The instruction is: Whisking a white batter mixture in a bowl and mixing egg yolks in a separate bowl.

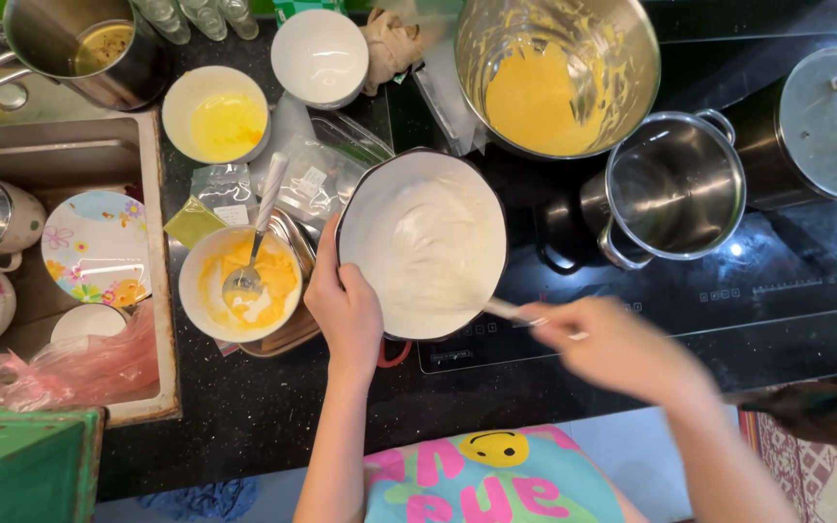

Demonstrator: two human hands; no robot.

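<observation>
White, glossy foam is filling one dark-rimmed round bowl (423, 242) sitting mid-desk (244, 407), partly over the black glass cooktop (777, 281). Left hand (344, 310) is gripping its near-left rim, fingers (325, 254) curled over the edge. Right hand (622, 349), motion-blurred, is closing its fingers around one thin metal utensil (511, 311), long axis pointing left-up into the foam. Two steel vessels: one batter-smeared mixing bowl (556, 73), one empty pot (675, 184). One yolk-streaked bowl (240, 283) is holding one spoon (256, 237)

White cream fills the dark-rimmed bowl (423, 242); yellow batter coats the steel bowl (554, 73); floral plate (97, 247).
</observation>
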